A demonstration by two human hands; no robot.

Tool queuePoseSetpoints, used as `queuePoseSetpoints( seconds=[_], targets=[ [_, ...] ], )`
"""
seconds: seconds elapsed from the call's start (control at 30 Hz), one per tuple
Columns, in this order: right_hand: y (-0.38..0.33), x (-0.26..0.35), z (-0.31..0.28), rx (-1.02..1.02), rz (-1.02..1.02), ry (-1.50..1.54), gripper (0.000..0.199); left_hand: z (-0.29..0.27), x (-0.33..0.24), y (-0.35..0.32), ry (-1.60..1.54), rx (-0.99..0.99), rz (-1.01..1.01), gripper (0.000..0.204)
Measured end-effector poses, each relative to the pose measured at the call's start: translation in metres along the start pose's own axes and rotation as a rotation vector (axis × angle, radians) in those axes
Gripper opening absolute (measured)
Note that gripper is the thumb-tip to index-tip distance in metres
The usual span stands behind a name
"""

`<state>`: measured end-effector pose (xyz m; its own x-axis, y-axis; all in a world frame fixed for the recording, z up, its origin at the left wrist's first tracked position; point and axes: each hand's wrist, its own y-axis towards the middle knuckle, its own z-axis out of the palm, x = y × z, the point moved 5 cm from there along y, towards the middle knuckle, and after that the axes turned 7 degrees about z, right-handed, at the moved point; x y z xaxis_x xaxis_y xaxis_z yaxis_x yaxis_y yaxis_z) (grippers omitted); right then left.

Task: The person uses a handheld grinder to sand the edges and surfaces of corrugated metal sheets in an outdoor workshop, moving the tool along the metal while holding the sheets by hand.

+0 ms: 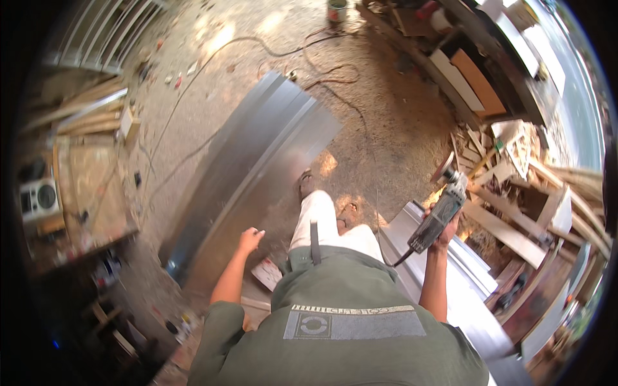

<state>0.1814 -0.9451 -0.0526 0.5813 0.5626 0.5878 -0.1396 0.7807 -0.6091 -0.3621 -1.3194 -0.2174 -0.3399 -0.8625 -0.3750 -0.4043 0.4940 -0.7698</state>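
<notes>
Shirt [335, 334] fills 6 o'clock. Metal sheet [251, 174] on floor, centre to 11, foot [306, 183] on its edge: could slip. Right hand [444, 225] at 3 grips grinder [441, 209], cord [386, 193] trailing underfoot: trip risk. Left hand [250, 239] loose, holding nothing, above the sheet.

Item one: grey rectangular label [354, 321] on your green shirt, below your chest, with a round emblem at its left. Item two: small white can [337, 10] on the floor, top centre.
</notes>
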Motion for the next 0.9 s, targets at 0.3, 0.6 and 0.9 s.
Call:
queuePoseSetpoints(
  seconds=[0.3,0.6,0.9],
  targets=[
    [-0.032,-0.128,-0.057,-0.207,0.121,0.223,0.078,-0.096,-0.254,0.203,0.479,-0.044,0.724,0.045],
    [0.074,-0.271,-0.071,-0.247,0.265,0.48,0.059,0.041,-0.404,0.383,0.742,0.069,1.046,0.037],
    [0.213,-0.384,-0.105,-0.089,0.454,0.676,0.059,0.162,-0.441,0.52,1.315,0.136,1.209,0.058]
  ],
)
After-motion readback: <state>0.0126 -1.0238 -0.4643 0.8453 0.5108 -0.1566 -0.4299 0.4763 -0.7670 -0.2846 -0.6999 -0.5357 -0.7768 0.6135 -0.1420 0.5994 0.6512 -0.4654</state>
